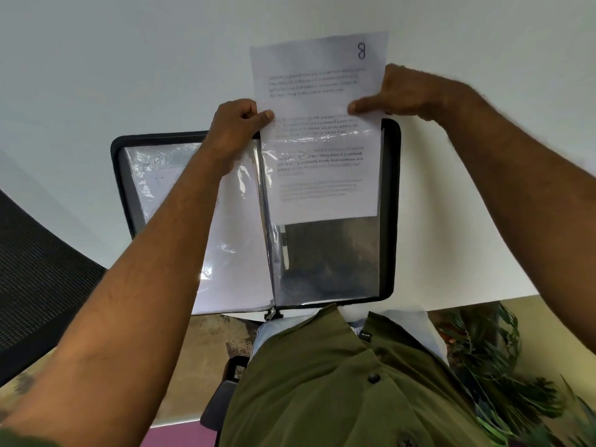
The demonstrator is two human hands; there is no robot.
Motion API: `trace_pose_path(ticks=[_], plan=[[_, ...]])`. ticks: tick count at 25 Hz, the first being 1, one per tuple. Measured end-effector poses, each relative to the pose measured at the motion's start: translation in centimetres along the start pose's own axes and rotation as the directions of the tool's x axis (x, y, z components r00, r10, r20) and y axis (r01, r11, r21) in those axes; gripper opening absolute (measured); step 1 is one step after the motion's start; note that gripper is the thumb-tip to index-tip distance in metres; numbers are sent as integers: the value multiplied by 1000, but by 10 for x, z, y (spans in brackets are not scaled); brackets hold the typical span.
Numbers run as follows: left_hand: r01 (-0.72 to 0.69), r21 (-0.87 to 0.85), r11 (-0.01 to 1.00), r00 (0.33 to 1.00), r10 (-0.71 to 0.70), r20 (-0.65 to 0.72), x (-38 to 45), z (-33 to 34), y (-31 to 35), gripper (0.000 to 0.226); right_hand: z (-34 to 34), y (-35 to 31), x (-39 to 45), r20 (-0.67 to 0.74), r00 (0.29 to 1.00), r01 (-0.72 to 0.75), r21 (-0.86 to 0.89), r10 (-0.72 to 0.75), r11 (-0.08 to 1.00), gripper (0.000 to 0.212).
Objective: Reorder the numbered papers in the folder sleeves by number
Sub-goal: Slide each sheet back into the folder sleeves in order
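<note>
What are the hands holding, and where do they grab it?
Both hold the paper numbered 8: left hand pinches its left edge, right hand its right edge, above the clear sleeve.

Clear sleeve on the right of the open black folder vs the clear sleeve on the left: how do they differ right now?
The right-hand clear sleeve holds the white printed sheet marked 8 only partway, its lower half showing the dark folder backing; the left-hand clear sleeve is filled with white paper. Both hands, left and right, pinch the sheet at the right-hand sleeve; the left-hand sleeve lies untouched under the left forearm. Both are glossy, transparent plastic.
</note>
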State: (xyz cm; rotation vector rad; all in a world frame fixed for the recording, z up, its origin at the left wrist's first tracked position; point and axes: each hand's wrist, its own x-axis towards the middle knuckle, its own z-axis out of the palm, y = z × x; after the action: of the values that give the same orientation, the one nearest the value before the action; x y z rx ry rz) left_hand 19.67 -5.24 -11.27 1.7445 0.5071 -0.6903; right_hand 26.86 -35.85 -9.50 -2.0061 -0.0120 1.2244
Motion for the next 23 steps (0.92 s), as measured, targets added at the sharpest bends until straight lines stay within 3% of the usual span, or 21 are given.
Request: trace_pose_path(ticks=[2,4,7,10,13,16,18,23], plan=[[-21,-33,999,1000,21,-16,2,0,-1,20,1,5,1,70,996,-51,-133,61,990,52],[-13,-11,1000,999,13,-33,2,0,-2,25,3,6,-2,44,998,-29,-102,34,994,48],[2,116,993,1000,-1,-7,3,1,-3,32,7,1,-6,-186,973,165,143,-137,976,32],[5,170,986,999,-12,43,6,-2,-6,32,8,-1,-5,-324,921,231,12,-214,973,26],[-25,74,997,1000,24,17,7,-2,-7,10,10,-4,-6,-209,951,208,-108,-227,972,26],[-75,5,997,997,75,-36,6,1,-11,20,12,-4,-7,-114,974,180,-145,-197,973,27],[-104,13,994,993,105,-50,4,3,-14,25,16,-2,-6,-71,982,159,-172,-173,972,28],[-154,116,981,988,153,14,2,6,-18,10,26,-4,-12,43,985,174,-306,-169,936,31]])
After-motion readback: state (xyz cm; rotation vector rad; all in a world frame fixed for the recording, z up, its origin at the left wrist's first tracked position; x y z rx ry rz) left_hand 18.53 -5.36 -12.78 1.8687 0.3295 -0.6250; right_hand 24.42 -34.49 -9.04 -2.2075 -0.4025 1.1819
